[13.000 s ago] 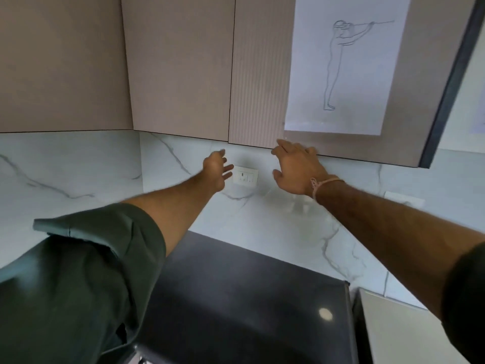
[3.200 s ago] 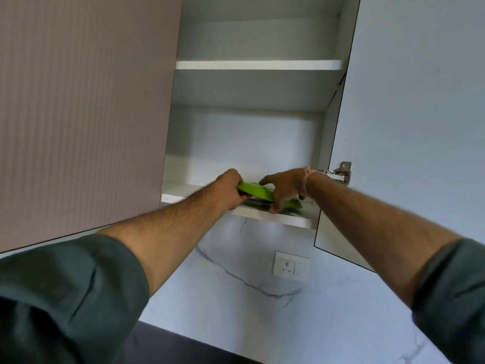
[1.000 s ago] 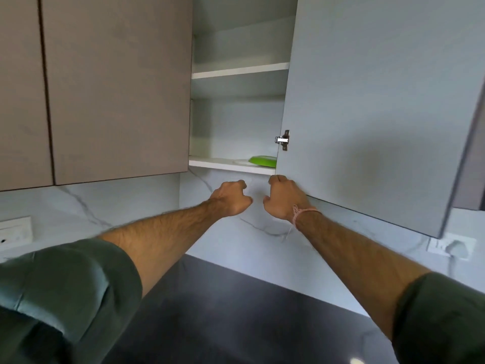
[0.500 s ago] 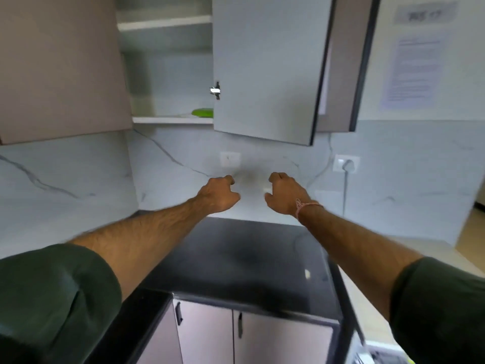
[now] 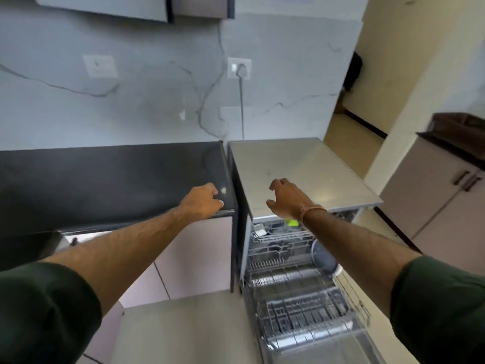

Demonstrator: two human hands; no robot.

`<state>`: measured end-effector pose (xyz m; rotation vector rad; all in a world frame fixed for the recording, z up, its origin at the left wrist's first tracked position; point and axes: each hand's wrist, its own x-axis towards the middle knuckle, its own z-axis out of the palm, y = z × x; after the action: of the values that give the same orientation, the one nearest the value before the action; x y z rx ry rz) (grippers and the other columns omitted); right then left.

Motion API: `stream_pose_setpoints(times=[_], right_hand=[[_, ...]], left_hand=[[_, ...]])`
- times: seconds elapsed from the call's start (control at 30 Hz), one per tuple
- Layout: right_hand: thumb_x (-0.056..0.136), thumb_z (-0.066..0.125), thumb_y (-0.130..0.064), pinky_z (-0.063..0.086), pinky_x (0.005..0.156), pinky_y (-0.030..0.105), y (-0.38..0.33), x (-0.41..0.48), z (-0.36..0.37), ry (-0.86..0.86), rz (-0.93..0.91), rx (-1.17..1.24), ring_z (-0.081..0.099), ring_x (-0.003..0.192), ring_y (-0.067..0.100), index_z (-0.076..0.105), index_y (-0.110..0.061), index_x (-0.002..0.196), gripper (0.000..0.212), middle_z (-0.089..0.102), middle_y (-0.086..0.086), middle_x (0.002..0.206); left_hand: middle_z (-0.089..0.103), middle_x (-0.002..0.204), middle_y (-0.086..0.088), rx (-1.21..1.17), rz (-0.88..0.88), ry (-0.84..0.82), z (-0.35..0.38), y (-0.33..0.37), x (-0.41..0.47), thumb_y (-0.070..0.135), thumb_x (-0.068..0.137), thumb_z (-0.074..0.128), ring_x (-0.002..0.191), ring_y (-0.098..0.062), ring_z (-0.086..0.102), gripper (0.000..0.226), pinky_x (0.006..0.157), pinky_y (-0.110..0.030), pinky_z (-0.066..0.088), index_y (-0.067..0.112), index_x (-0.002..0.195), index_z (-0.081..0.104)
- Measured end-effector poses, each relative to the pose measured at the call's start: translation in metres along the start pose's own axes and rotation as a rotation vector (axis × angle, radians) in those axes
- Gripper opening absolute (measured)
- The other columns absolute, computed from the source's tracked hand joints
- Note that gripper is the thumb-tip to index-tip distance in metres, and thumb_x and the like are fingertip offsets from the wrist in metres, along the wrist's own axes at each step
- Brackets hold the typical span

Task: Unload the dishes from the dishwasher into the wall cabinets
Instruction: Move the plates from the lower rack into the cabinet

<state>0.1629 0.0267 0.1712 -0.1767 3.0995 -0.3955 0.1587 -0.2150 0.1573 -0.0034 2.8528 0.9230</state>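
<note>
The dishwasher stands open at the right, its wire racks pulled out. In the upper rack lie a grey plate on edge, a green item and a small white piece. My right hand hovers over the front edge of the dishwasher's top, fingers loosely curled and holding nothing. My left hand hangs over the right front corner of the black counter, fingers curled, also holding nothing. The open wall cabinet door shows only at the top edge.
Marble wall with a socket and a plugged cable behind the counter. Pale base cabinets sit below the counter. More cabinets with dark handles stand at the right, beside a doorway.
My view has dropped from the wall cabinet down to the counter and open dishwasher. Both hands came down with it, holding nothing. The green plate stays in the cabinet, now out of view.
</note>
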Motion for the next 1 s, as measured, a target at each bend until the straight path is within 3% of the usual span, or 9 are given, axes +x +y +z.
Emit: stream_pose_setpoints(times=[0.3,0.43,0.57,0.77,0.9,1.0], right_hand=[[0.094,0.054,-0.029,0.045,0.099,0.039,0.217,-0.019,0.112,-0.202,0.186,0.056,0.049,0.121,0.030,0.051,-0.010,0.129,0.040,0.050,0.012,0.135],[0.095,0.049,-0.029,0.044,0.087,0.035,0.318,-0.022,0.183,-0.310,0.283,0.117,0.054,0.115,0.034,0.053,-0.007,0.120,0.033,0.055,0.015,0.126],[0.093,0.049,-0.022,0.050,0.092,0.038,0.404,-0.020,0.245,-0.381,0.386,0.137,0.059,0.110,0.033,0.059,-0.008,0.121,0.033,0.060,0.016,0.123],[0.093,0.053,-0.025,0.049,0.090,0.035,0.513,0.008,0.319,-0.403,0.512,0.217,0.059,0.108,0.030,0.057,-0.012,0.124,0.034,0.060,0.014,0.122],[0.094,0.055,-0.027,0.052,0.090,0.038,0.571,0.036,0.365,-0.350,0.591,0.297,0.061,0.106,0.028,0.057,-0.011,0.122,0.031,0.062,0.012,0.122],[0.094,0.054,-0.022,0.051,0.089,0.036,0.600,0.057,0.399,-0.306,0.641,0.353,0.062,0.106,0.030,0.058,-0.011,0.121,0.030,0.064,0.013,0.121]], left_hand=[[0.065,0.119,-0.009,0.055,0.027,-0.282,0.222,0.052,0.038,0.027,0.093,0.060,0.097,-0.020,0.060,0.034,0.084,-0.027,0.048,0.013,0.124,0.060],[0.067,0.106,-0.005,0.045,-0.043,-0.409,0.336,0.058,0.059,0.030,0.092,0.060,0.086,-0.017,0.064,0.025,0.080,-0.033,0.055,0.017,0.113,0.060],[0.070,0.103,-0.006,0.052,-0.128,-0.509,0.439,0.072,0.085,0.030,0.091,0.059,0.091,-0.020,0.066,0.026,0.083,-0.035,0.055,0.014,0.111,0.064],[0.069,0.109,-0.012,0.004,-0.156,-0.569,0.572,0.106,0.144,0.024,0.095,0.059,0.099,-0.023,0.065,0.025,0.085,-0.032,0.053,0.005,0.110,0.066],[0.070,0.095,-0.011,-0.065,-0.146,-0.580,0.650,0.130,0.189,0.022,0.095,0.059,0.087,-0.021,0.067,0.012,0.083,-0.035,0.057,0.014,0.091,0.067],[0.074,0.103,-0.008,-0.135,-0.149,-0.531,0.706,0.144,0.228,0.025,0.093,0.063,0.091,-0.020,0.069,0.020,0.076,-0.028,0.057,0.008,0.100,0.071]])
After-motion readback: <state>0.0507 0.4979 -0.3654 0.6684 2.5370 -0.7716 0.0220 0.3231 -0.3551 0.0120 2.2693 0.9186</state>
